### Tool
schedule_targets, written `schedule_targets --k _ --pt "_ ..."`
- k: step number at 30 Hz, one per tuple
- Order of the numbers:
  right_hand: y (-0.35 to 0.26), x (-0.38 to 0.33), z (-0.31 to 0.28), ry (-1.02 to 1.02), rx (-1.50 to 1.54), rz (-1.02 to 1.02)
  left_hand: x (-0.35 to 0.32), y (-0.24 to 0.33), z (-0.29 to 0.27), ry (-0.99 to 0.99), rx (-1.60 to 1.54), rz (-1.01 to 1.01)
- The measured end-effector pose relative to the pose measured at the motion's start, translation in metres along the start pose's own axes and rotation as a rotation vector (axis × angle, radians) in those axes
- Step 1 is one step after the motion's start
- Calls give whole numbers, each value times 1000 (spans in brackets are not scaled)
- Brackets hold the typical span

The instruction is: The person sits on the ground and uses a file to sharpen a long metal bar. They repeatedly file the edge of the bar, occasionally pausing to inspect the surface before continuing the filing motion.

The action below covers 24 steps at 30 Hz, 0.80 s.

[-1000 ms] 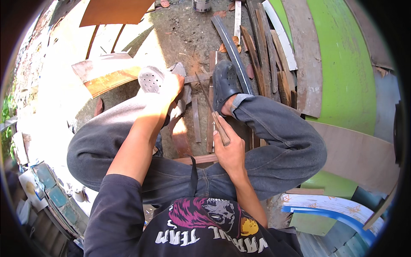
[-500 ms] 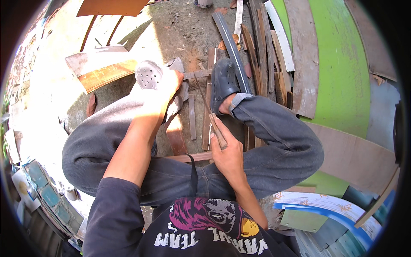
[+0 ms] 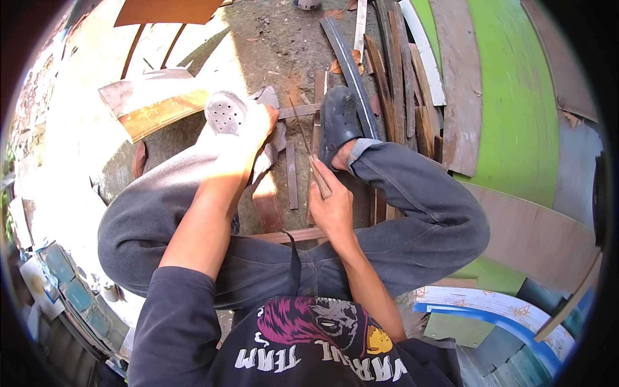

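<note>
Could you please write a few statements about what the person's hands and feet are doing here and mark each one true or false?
1. The right hand grips a thin wooden-handled tool. True.
2. The left hand rests on the green panel. False: it is at the left foot, by the pale perforated clog.
3. The right foot wears a dark clog. True.
4. The tool's tip points toward the person's chest. False: it points away, toward the wooden strips on the ground.
5. Both hands hold the tool. False: only the right hand does.
</note>
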State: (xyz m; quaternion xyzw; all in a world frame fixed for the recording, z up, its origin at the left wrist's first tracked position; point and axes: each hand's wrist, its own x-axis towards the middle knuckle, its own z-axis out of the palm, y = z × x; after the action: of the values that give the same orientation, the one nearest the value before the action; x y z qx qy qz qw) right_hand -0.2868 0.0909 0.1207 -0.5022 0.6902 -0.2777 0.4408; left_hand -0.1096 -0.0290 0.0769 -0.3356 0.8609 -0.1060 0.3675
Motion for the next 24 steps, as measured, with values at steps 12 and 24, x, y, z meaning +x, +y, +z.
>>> schedule_targets --k 12,24 --pt "6 11 3 -23 -24 72 -18 -7 -49 36 46 69" --pt "26 32 8 21 47 21 18 14 8 -70 168 70"
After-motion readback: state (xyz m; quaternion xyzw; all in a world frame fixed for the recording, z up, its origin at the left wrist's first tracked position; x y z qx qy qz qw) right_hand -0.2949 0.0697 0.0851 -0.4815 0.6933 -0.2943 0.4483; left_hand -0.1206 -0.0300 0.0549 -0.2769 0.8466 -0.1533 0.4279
